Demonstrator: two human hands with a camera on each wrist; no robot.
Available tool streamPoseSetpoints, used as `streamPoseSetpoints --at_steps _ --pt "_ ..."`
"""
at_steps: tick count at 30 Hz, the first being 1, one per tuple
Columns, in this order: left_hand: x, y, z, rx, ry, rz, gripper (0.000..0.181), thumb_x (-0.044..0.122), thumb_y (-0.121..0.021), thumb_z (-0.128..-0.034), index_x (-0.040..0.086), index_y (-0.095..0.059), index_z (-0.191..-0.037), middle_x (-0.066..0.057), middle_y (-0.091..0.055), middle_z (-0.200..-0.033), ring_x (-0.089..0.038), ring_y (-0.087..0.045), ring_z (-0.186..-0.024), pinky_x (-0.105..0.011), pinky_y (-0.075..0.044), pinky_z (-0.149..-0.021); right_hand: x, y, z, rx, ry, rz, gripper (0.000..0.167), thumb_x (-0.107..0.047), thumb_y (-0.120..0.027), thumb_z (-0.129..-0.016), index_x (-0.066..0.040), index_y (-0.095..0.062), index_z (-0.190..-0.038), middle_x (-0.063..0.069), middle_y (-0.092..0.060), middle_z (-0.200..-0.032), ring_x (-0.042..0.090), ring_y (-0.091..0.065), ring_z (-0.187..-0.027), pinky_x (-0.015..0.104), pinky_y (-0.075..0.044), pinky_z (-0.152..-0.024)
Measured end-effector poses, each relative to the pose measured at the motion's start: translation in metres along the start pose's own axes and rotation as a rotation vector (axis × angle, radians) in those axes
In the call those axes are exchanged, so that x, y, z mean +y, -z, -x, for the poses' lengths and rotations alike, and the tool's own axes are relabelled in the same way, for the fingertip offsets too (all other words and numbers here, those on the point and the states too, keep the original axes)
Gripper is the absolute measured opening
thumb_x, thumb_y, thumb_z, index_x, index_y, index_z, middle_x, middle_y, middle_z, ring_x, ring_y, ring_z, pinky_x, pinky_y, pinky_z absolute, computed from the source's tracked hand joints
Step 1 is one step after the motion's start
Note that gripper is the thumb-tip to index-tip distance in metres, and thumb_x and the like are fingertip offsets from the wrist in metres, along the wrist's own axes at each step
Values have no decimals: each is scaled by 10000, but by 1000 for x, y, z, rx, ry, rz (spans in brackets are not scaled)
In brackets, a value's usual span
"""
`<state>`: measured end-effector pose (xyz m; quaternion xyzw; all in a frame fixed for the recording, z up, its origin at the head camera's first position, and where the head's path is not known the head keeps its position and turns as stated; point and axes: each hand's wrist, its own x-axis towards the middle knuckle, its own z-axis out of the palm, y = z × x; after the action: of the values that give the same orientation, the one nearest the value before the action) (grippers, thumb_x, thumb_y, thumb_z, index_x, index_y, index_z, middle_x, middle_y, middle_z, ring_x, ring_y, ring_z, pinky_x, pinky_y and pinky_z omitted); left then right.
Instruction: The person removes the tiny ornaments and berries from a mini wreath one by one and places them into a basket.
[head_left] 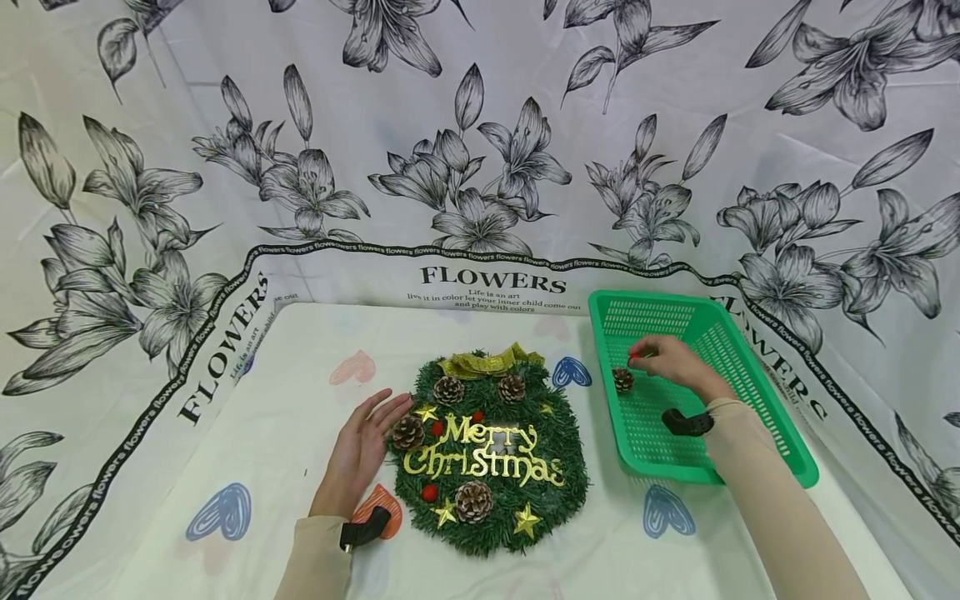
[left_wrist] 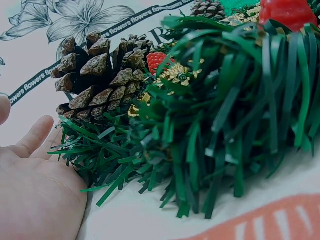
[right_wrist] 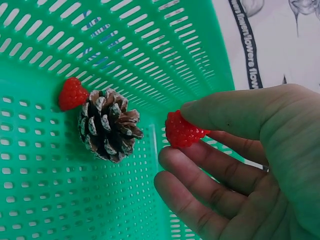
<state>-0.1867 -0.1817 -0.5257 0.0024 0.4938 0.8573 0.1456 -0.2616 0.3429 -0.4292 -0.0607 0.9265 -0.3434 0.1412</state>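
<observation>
Between thumb and fingers, my right hand (head_left: 671,364) pinches a red raspberry (right_wrist: 183,129) above the green basket (head_left: 626,454). Inside that basket, a pinecone (right_wrist: 109,126) lies beside another red raspberry (right_wrist: 73,94). My left hand (head_left: 362,450) rests with relaxed fingers at the left edge of the green wreath (head_left: 487,537), near a pinecone (left_wrist: 100,75) on it. Gold "Merry Christmas" lettering (head_left: 483,450) spans the wreath's middle, among several pinecones, gold stars and red berries. A gold bow (head_left: 487,362) tops it.
A white cloth (head_left: 285,417) printed with hearts covers the table. Behind it hangs a curtain (head_left: 480,150) with black lily prints. The basket stands to the right of the wreath, its raised walls around the pinecone.
</observation>
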Motion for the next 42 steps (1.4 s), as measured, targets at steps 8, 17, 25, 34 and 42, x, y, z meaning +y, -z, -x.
streamPoseSetpoints --at_steps 8,17,25,34,42 --pt "0 -2 0 1 -1 -20 611 416 -262 -1130 40 -164 -1602 -185 -367 -1621 -166 -509 -1410 -592 178 -1229 0 -3 -1 -5 -26 -7 385 -186 -603 -1027 58 -587 -1323 268 -637 -1281 444 -642 -1132 543 -556 -943" --pt "-1 0 0 3 -9 -15 604 403 -248 -1133 32 -159 -1602 -191 -368 -1618 -154 -528 -1390 -587 201 -1221 -6 -4 1 -26 -29 -3 387 -185 -590 -1033 61 -578 -1332 273 -623 -1297 431 -628 -1158 522 -560 -949" --pt "-1 2 0 0 -4 -16 618 428 -264 -1127 50 -160 -1605 -201 -332 -1634 -160 -511 -1406 -587 246 -1197 -4 -1 1 -27 -25 9 400 -188 -579 -1034 62 -573 -1346 289 -592 -1334 444 -625 -1159 543 -550 -955" --pt "-2 3 -1 -8 -11 -14 607 412 -249 -1132 43 -156 -1604 -190 -357 -1625 -164 -517 -1405 -571 220 -1216 -8 0 1 -31 -27 20 408 -213 -580 -1039 37 -572 -1360 287 -578 -1368 462 -619 -1178 551 -543 -967" --pt "-2 2 -1 -6 -11 -4 607 407 -251 -1132 35 -155 -1602 -203 -349 -1625 -166 -520 -1400 -567 229 -1213 -15 -1 2 -26 -22 29 413 -217 -573 -1043 32 -570 -1372 280 -577 -1374 433 -619 -1186 539 -544 -967"
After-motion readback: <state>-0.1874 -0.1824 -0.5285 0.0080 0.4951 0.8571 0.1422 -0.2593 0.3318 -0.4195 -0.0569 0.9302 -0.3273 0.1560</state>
